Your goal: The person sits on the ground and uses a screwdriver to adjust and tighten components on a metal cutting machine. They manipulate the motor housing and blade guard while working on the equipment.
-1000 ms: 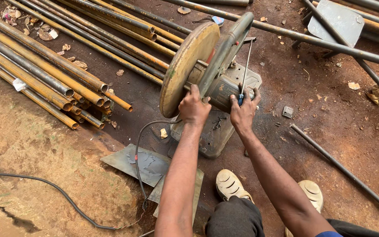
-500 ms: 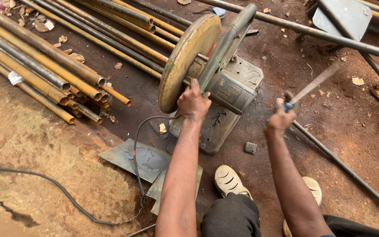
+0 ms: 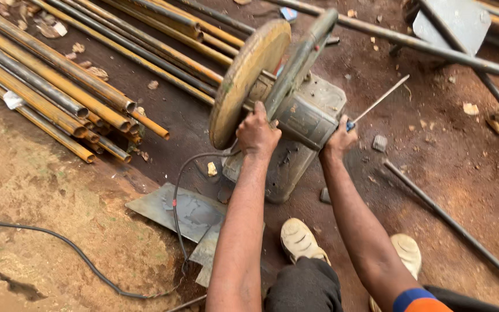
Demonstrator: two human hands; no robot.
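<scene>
Both bare arms reach forward and down from the bottom edge of the view, roughly parallel, elbows only slightly bent. Left hand (image 3: 257, 134) — back of the hand up, fingers curled over and pressed down, wrist straight. Right hand (image 3: 340, 140) sits a little further out to the side, closed in a fist with the knuckles turned outward; the wrist is bent slightly inward. Right forearm angles in from the lower right — a band of orange and blue sleeve shows at the upper arm.

Bare forearms; an orange-and-blue sleeve edge (image 3: 414, 300) — dark trousers (image 3: 304, 287), pale worn shoes (image 3: 298, 240).
</scene>
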